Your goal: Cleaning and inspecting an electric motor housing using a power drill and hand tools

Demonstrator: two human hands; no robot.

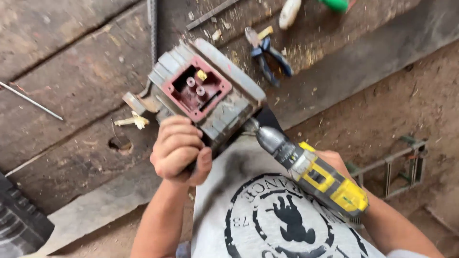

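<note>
At mid-frame the left hand (178,149), fingers curled tight, steadies the grey motor housing (210,98) at the bench (71,86) edge while the right hand (337,165) grips the yellow drill (313,174); judged, a jammed bit could wrench the housing free

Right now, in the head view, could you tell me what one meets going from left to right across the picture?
Thin metal rod → left hand → grey electric motor → blue-handled pliers → yellow cordless drill → right hand → green metal frame.
</note>
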